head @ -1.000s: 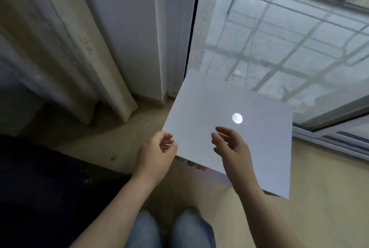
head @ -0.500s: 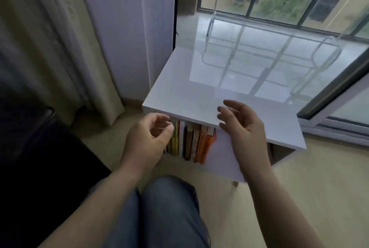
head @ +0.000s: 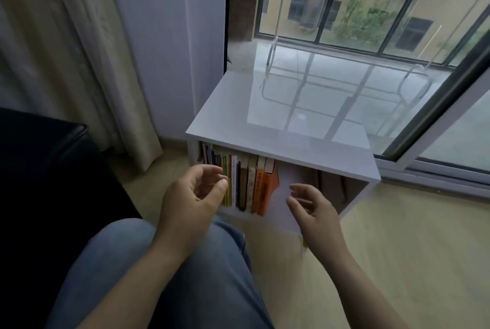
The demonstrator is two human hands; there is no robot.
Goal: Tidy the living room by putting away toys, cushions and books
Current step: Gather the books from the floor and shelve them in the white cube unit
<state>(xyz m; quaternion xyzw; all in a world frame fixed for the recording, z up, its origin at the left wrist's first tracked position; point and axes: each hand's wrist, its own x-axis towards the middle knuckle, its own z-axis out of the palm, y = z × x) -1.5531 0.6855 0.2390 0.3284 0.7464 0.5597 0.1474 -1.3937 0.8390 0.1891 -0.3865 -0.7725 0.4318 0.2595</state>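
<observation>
A low white shelf unit (head: 278,140) stands on the floor by the window. Several books (head: 248,183) stand upright in its left compartment, the rightmost ones orange and leaning a little. My left hand (head: 193,196) hovers in front of the books' left end with loosely curled fingers and holds nothing. My right hand (head: 315,209) hangs before the white divider panel to the right of the books, fingers relaxed and empty. Neither hand touches a book.
A dark sofa (head: 39,183) fills the left side. Beige curtains (head: 87,58) hang behind it. Glass sliding doors (head: 371,10) rise behind the shelf unit. My knees in blue jeans (head: 172,275) are below the hands. Light wooden floor (head: 411,249) spreads to the right.
The view has pulled back and tilted up, so the shelf's front and the books show. Both hands have dropped from above the shelf top to in front of its open side.
</observation>
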